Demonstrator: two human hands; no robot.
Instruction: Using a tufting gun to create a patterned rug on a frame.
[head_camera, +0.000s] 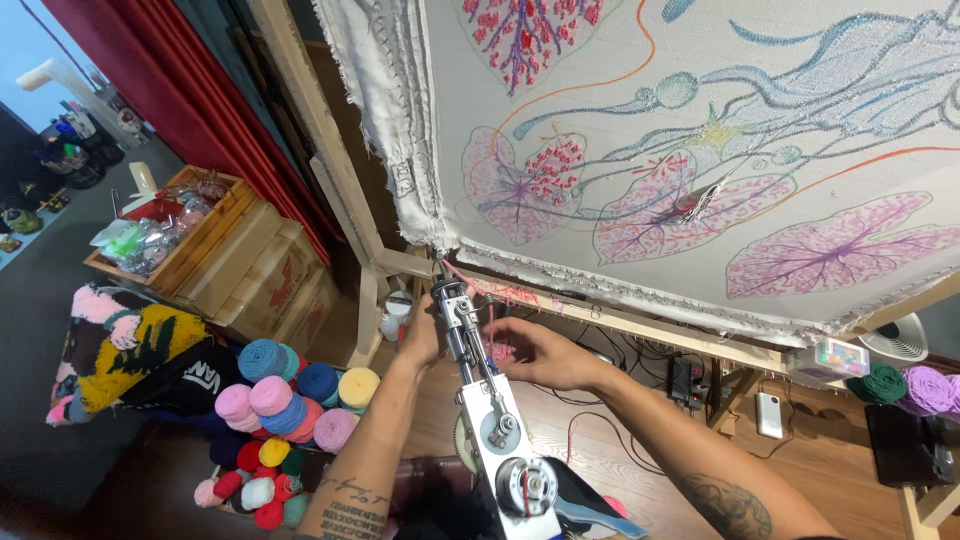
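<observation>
Right up close, the metal tufting gun (492, 400) points up at the edge of the cloth. The left hand (420, 340) wraps around its front end. The right hand (535, 352) pinches pink yarn (497, 350) beside the needle, so threading looks under way. Next, careful fingers must guide that yarn in. Beyond hangs the stretched cloth (700, 130) with pink leaves.

Both my forearms run up from the bottom edge, converging toward 12 o'clock. Left hand (422, 338) at 11 o'clock of centre, fingers curled, mostly hidden. Right hand (535, 352) just at its 3 o'clock, fingers pinched together, wrist bent inward.
</observation>
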